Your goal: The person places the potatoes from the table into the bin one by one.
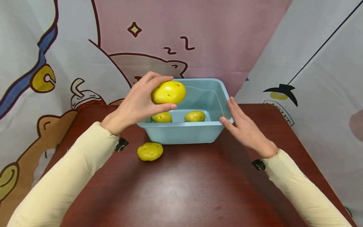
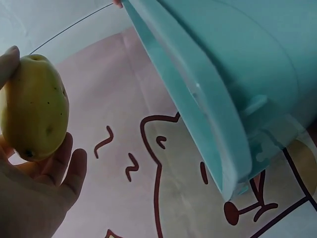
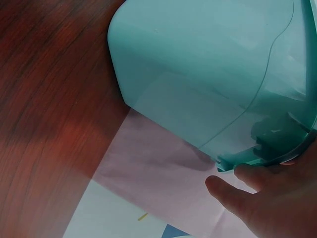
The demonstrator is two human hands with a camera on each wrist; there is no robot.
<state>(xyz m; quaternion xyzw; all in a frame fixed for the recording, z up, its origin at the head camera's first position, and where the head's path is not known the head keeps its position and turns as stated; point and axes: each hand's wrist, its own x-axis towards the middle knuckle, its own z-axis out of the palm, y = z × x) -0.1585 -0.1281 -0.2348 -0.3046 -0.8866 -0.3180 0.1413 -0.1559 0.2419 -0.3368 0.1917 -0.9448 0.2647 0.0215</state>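
My left hand [image 1: 139,99] grips a yellow potato [image 1: 169,92] between the thumb below and the fingers above, over the left part of a light blue plastic basin [image 1: 184,134]. In the left wrist view this potato [image 2: 37,106] shows small dark eyes on its skin. Two more potatoes lie on the basin's floor, one at the left [image 1: 162,117] and one near the middle [image 1: 195,116]. On the table, in front of the basin's left corner, sits another potato [image 1: 150,151]. My right hand [image 1: 246,130] rests against the basin's right rim with its fingers straight.
The basin stands towards the back of a dark red-brown wooden table [image 1: 181,189]. Behind the table hangs a cloth [image 1: 227,37] printed with cartoon animals. Both forearms reach in from the front, with a dark strap piece [image 1: 121,144] at the left wrist.
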